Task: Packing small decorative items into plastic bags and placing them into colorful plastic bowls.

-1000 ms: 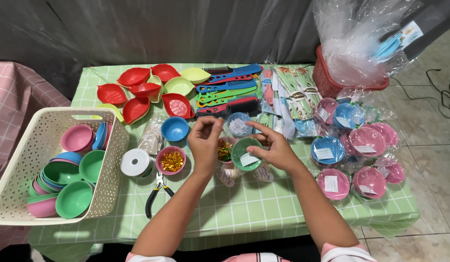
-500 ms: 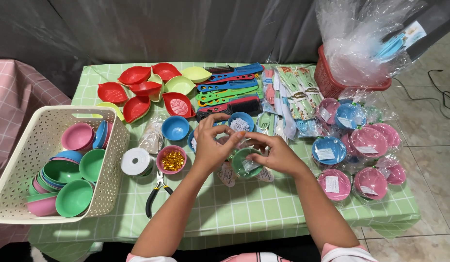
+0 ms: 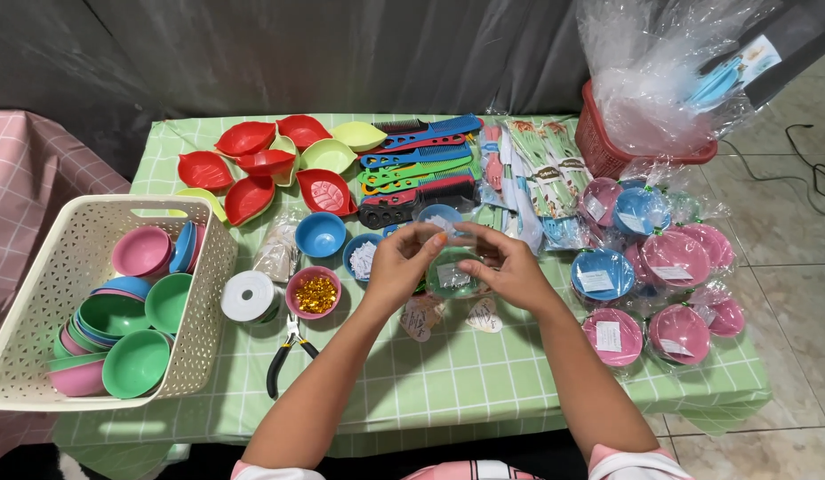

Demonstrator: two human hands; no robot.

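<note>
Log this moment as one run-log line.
left hand: pinching clear plastic bag | right hand: gripping same bag | below bag: green bowl | nearby: bowl of gold bits, pliers, basket

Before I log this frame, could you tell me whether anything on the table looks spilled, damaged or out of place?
Nothing stands out. Both hands, left hand and right hand, hold a clear plastic bag over a green bowl. The gold bits stay inside the pink bowl, and the pliers lie flat on the green tablecloth.
</note>
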